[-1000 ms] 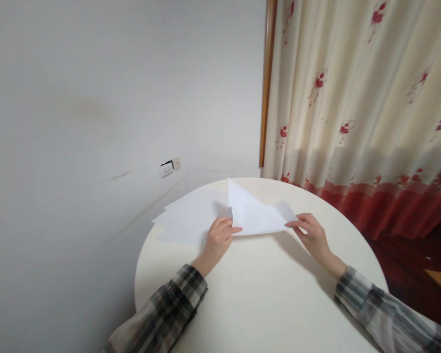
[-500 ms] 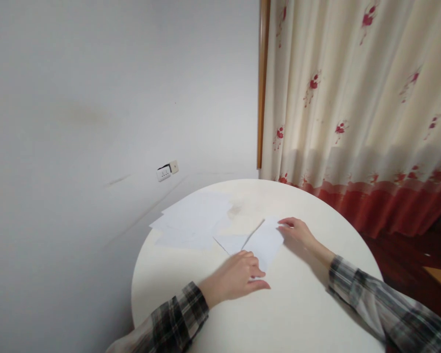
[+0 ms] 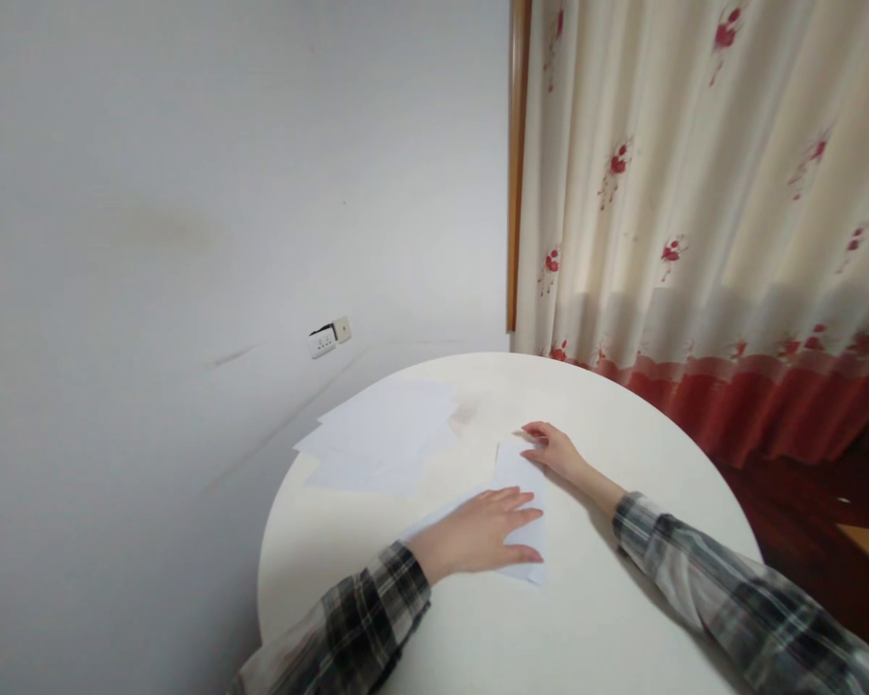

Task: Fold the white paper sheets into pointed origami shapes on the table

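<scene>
A folded sheet of white paper (image 3: 519, 470) lies on the round white table (image 3: 601, 598). My left hand (image 3: 482, 531) rests over its middle with the fingers spread, hiding much of it. Another pale flap of the sheet shows at the left, partly beneath this hand. At the far end of the paper is my right hand (image 3: 552, 450), its thumb touching or just over the upper edge. The right index finger is curved and set apart from the thumb. Nothing is clearly pinched between them.
Several loose white sheets (image 3: 383, 430) overlap at the table's far left. A grey smudge (image 3: 464, 413) marks the tabletop beside them. Behind stands a pale wall with a socket (image 3: 322, 342). A flowered curtain (image 3: 666, 193) hangs at the right.
The folded paper has turned so that it lies more upright in view. My left hand has spread its fingers over it, and my right hand has moved left along its far end.
</scene>
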`<state>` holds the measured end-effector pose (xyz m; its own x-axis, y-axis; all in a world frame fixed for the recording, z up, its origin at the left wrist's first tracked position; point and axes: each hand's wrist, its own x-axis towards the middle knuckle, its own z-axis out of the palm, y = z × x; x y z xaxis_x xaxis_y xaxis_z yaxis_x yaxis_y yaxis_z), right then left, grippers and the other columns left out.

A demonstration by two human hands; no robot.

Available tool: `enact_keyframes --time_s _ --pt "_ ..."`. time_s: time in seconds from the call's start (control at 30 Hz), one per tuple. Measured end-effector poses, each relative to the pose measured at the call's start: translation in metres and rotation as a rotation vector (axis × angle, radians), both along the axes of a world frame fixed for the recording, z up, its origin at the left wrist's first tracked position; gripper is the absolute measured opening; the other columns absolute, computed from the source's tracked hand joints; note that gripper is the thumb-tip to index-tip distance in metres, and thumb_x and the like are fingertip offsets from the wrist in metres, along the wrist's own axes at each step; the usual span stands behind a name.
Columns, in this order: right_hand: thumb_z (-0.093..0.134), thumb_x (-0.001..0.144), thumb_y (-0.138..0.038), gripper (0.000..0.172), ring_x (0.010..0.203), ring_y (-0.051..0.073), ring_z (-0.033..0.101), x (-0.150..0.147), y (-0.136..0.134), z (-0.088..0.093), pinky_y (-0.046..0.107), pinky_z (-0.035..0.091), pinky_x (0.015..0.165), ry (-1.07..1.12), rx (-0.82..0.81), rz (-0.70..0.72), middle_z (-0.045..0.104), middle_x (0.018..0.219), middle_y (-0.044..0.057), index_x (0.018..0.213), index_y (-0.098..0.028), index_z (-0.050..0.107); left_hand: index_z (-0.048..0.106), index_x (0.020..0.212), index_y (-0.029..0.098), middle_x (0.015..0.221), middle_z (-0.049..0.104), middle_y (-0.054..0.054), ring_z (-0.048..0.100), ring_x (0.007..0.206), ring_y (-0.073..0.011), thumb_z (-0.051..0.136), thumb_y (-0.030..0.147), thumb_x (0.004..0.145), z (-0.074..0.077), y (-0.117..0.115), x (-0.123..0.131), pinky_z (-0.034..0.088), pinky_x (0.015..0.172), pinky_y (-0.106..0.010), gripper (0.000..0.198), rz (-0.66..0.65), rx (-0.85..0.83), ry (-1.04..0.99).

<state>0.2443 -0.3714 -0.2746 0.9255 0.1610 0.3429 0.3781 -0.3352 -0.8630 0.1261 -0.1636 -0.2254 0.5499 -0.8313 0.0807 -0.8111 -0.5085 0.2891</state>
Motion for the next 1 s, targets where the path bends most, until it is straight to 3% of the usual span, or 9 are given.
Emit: enact_keyframes --time_s 0.17,0.37,0.43,0.5,0.63,0.73,0.87,1.0 --pt "0.067 0.063 -0.031 0.038 0.099 0.022 0.051 -0.004 -0.008 0.003 0.040 0.036 0.091 -0.186 -0.314 0.145 0.058 0.105 0.008 0.099 -0.019 0.059 0.044 0.120 0.020 0.114 0.056 -0.006 0.051 0.104 -0.0206 0.045 0.043 0.084 0.003 -0.004 0.009 0.036 0.090 -0.033 0.043 0.025 -0.003 -0.150" --pt "0.053 0.076 -0.026 0.024 0.121 0.022 0.034 -0.019 -0.018 0.014 0.042 0.025 0.100 -0.169 -0.420 0.326 0.046 0.126 0.007 0.099 -0.020 0.060 0.048 0.112 0.018 0.100 0.060 -0.005 0.054 0.093 -0.0202 0.051 0.028 0.080 -0.004 -0.005 0.020 0.039 0.084 -0.031 0.034 0.068 0.003 -0.280" --pt "0.052 0.074 -0.021 0.018 0.122 0.022 0.032 -0.028 -0.022 0.018 0.042 0.025 0.100 -0.097 -0.428 0.332 0.051 0.122 0.006 0.091 -0.019 0.060 0.049 0.111 0.017 0.104 0.058 -0.006 0.053 0.096 -0.0200 0.051 0.022 0.078 -0.009 -0.004 0.021 0.038 0.086 -0.031 0.033 0.081 -0.010 -0.282" --pt "0.053 0.070 -0.016 0.011 0.116 0.023 0.039 -0.037 -0.025 0.022 0.040 0.029 0.097 -0.075 -0.452 0.295 0.056 0.115 0.006 0.079 -0.018 0.058 0.049 0.111 0.016 0.109 0.057 -0.006 0.051 0.101 -0.0192 0.048 0.016 0.076 -0.013 -0.004 0.024 0.037 0.089 -0.031 0.034 0.080 -0.032 -0.259" --pt "0.055 0.065 -0.015 0.006 0.087 0.021 0.054 -0.048 -0.024 0.028 0.037 0.037 0.085 -0.209 -0.582 0.118 0.063 0.084 0.004 0.061 -0.017 0.052 0.047 0.116 0.018 0.122 0.050 -0.004 0.044 0.113 -0.0152 0.040 0.006 0.073 -0.018 -0.002 0.031 0.033 0.096 -0.029 0.046 0.016 -0.084 -0.179" --pt "0.059 0.068 -0.024 0.008 0.084 0.021 0.053 -0.054 -0.017 0.027 0.037 0.039 0.081 -0.285 -0.582 0.115 0.060 0.078 0.004 0.068 -0.018 0.053 0.043 0.121 0.018 0.127 0.046 -0.003 0.038 0.118 -0.0129 0.037 0.003 0.072 -0.019 -0.001 0.034 0.030 0.099 -0.028 0.052 -0.046 -0.089 -0.145" --pt "0.056 0.076 -0.034 0.021 0.097 0.019 0.050 -0.056 -0.009 0.020 0.034 0.038 0.088 -0.339 -0.481 0.310 0.058 0.101 0.007 0.091 -0.019 0.055 0.041 0.123 0.019 0.128 0.045 -0.004 0.037 0.119 -0.0122 0.037 0.006 0.077 -0.021 0.001 0.032 0.029 0.100 -0.028 0.048 -0.045 -0.092 -0.179" --pt "0.052 0.080 -0.035 0.027 0.103 0.019 0.048 -0.052 -0.011 0.011 0.036 0.038 0.091 -0.347 -0.480 0.331 0.056 0.109 0.008 0.101 -0.020 0.055 0.040 0.124 0.023 0.133 0.039 -0.003 0.035 0.121 -0.0151 0.037 0.021 0.087 -0.024 0.006 0.030 0.028 0.100 -0.031 0.038 -0.034 -0.067 -0.221"
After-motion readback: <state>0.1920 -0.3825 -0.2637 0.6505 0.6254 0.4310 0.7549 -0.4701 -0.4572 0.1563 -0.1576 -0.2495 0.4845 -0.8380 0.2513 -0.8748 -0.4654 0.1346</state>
